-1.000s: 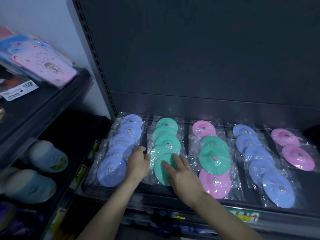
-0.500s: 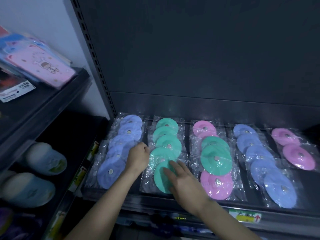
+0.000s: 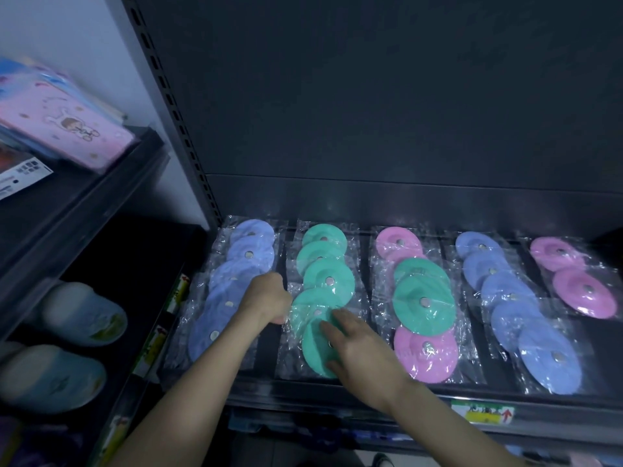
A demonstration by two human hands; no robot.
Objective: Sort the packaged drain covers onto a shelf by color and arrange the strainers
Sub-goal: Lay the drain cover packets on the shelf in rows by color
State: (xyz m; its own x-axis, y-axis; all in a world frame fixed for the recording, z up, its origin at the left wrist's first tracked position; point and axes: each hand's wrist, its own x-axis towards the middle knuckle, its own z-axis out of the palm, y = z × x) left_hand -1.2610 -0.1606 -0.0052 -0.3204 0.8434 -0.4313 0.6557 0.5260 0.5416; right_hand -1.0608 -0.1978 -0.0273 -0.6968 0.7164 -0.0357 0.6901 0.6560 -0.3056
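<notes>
Packaged drain covers lie in five rows on a dark shelf (image 3: 371,397). From left: a blue row (image 3: 236,264), a green row (image 3: 328,279), a mixed row of pink and green covers (image 3: 423,301), a second blue row (image 3: 505,291) and a pink pair (image 3: 583,291). My left hand (image 3: 266,298) grips the plastic edge of a green cover package (image 3: 305,315) between the first two rows. My right hand (image 3: 357,345) lies with straight fingers on the front green cover (image 3: 315,345), hiding part of it.
A perforated upright post (image 3: 175,112) borders the shelf on the left. The neighbouring rack holds pink and blue flat packs (image 3: 64,129) above and rounded pale items (image 3: 81,315) below. A price label (image 3: 482,411) sits on the shelf's front lip.
My left hand has curled tighter onto the green package's edge and tugged it a little. My right hand stays pressed on the front green cover.
</notes>
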